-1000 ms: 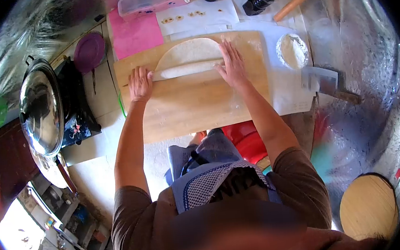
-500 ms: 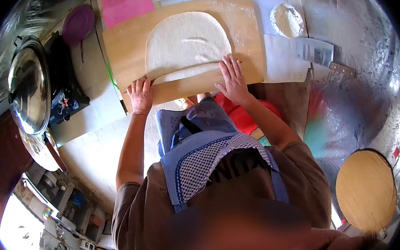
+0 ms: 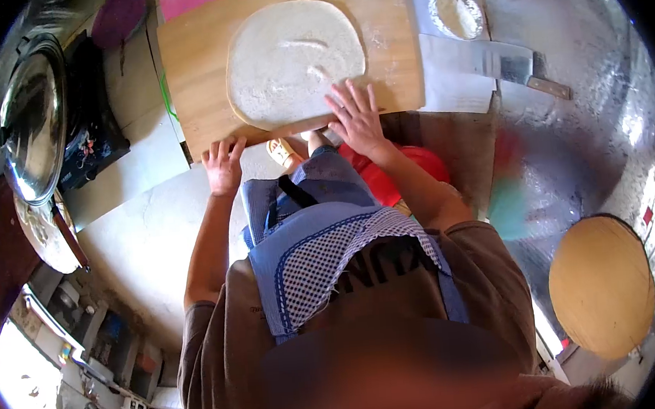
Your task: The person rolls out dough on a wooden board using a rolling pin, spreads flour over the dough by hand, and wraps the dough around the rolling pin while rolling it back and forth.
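A wide, flat sheet of dough [image 3: 293, 65] lies on the wooden board [image 3: 197, 68], with a few pale raised streaks on its surface. Along the board's front edge, just below the dough, runs a thin rolling pin [image 3: 291, 130]. The fingers of my left hand [image 3: 223, 166] are bent over the pin's left end, at the board's front left. My right hand [image 3: 356, 118] is spread flat over the pin's right end, its fingertips reaching the dough's lower right edge. The palm hides that end of the pin.
A bowl of white flour [image 3: 455, 14] and a cleaver [image 3: 512, 63] are right of the board. To the left stand a lidded pan [image 3: 32, 120] on a black stove [image 3: 92, 150] and a purple lid [image 3: 119, 17]. A red stool [image 3: 417, 165] is below the board; a round wooden board [image 3: 602, 287] is at lower right.
Both hands and the pin have come toward the body, to the board's front edge. The dough, earlier partly rolled up, lies spread out. The view has shifted, so the board appears higher.
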Tool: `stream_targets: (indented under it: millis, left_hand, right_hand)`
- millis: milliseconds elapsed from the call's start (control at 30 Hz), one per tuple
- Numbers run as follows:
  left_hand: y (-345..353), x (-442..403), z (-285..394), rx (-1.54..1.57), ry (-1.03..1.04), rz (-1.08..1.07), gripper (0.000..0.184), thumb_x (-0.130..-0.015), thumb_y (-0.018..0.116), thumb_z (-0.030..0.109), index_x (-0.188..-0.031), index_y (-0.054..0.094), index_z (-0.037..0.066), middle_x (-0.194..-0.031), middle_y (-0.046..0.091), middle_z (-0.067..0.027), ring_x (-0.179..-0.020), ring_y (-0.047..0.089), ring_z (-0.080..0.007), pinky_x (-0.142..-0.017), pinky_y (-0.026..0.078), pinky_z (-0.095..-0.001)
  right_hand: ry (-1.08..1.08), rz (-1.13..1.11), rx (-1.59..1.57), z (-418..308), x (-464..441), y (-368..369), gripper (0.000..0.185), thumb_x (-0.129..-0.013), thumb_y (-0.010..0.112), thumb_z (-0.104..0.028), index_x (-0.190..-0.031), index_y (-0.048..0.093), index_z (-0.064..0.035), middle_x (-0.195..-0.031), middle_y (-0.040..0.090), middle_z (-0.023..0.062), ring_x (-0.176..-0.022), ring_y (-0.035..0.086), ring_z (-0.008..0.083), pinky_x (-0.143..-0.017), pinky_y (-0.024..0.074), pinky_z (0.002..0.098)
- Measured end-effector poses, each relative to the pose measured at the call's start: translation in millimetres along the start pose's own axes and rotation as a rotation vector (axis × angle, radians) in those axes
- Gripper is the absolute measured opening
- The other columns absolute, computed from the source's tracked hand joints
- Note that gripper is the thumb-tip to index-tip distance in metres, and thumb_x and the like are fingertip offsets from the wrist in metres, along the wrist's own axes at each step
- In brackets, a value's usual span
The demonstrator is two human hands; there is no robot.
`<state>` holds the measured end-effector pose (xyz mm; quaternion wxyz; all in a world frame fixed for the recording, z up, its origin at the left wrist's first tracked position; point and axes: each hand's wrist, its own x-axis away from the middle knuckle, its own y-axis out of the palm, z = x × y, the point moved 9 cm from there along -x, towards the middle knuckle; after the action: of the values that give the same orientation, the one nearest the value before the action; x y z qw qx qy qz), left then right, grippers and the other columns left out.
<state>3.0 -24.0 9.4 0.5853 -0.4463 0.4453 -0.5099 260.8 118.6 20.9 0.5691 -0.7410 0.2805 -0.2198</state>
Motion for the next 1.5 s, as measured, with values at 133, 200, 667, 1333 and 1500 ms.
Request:
stream_targets:
  millis: [133,200,667,1333,1500]
  left_hand:
    - [0,31,12,0.118,-0.022,-0.079,0.025,-0.084,0.061,0.016,-0.108,0.067,0.02,-0.095,0.062,0.0006,-0.091,0.061,-0.0236,-0.073,0.052,-0.0401]
    - [-2,47,13,0.248,-0.133,-0.121,0.027,-0.085,0.065,0.014,-0.112,0.067,0.018,-0.094,0.062,-0.002,-0.091,0.061,-0.0271,-0.076,0.053,-0.0415]
    - [19,-49,82,0.281,-0.248,0.06,0.052,-0.082,0.054,0.006,-0.133,0.058,0.013,-0.107,0.057,-0.0089,-0.103,0.054,-0.0311,-0.091,0.046,-0.0429]
    - [21,-34,84,0.403,-0.353,0.058,0.044,-0.08,0.063,0.003,-0.123,0.065,0.011,-0.106,0.06,-0.0083,-0.1,0.056,-0.0305,-0.089,0.047,-0.0422]
    - [18,-37,73,0.445,-0.329,-0.079,0.042,-0.082,0.058,0.007,-0.123,0.065,0.011,-0.108,0.058,-0.0103,-0.104,0.055,-0.0316,-0.092,0.047,-0.0431]
  right_hand:
    - [-0.038,-0.031,-0.212,13,24,-9,0.057,-0.095,0.061,-0.034,-0.146,0.046,-0.0146,-0.157,0.036,0.0091,-0.147,0.029,0.0326,-0.121,0.0162,0.0557]
    - [0.231,0.416,-0.375,68,29,-44,0.047,-0.093,0.062,-0.021,-0.137,0.053,-0.0062,-0.145,0.05,0.0154,-0.135,0.045,0.0343,-0.114,0.0332,0.0485]
    - [0.702,0.096,-0.298,126,-55,-4,0.027,-0.08,0.076,-0.028,-0.089,0.067,-0.0035,-0.087,0.069,0.0135,-0.083,0.066,0.0319,-0.074,0.0523,0.0446]
    - [-0.183,0.087,-0.381,38,-108,-48,0.042,-0.077,0.077,-0.017,-0.118,0.067,-0.0145,-0.11,0.067,0.0048,-0.116,0.058,0.0248,-0.108,0.042,0.0464]
    - [-0.443,0.059,-0.098,20,-95,-31,0.041,-0.071,0.077,-0.019,-0.111,0.068,-0.0197,-0.112,0.058,-0.0024,-0.11,0.055,0.022,-0.097,0.0449,0.0437]
